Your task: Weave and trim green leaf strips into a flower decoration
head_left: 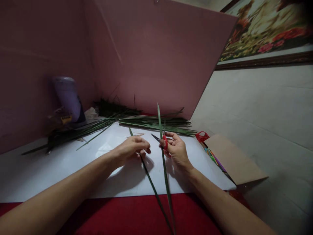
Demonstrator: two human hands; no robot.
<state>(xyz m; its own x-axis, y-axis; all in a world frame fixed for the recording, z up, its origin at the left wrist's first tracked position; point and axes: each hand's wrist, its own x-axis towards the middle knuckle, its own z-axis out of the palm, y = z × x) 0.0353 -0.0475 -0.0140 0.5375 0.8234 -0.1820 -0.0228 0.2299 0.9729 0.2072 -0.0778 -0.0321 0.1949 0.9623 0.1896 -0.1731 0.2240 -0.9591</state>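
My left hand (134, 148) is closed over a narrow dark green leaf strip (153, 186), whose tip shows beyond the knuckles. Its fingertips are partly hidden. In my right hand (177, 150) are small scissors with red handles (165, 142), their dark blades apart and angled up, one toward the left. A second, longer leaf strip (165, 173) stands between right thumb and fingers beside the scissors. Both strips run down toward me and come together near the bottom edge of the view. The hands are a short way apart above the white board (70, 173).
Bundles of long green leaves (154, 123) lie along the back of the board. A purple tumbler (68, 98) stands at back left. On the right is a cardboard box flap (234, 160) beside colourful items. Red cloth (110, 215) lies in front; a pink panel (156, 58) rises behind.
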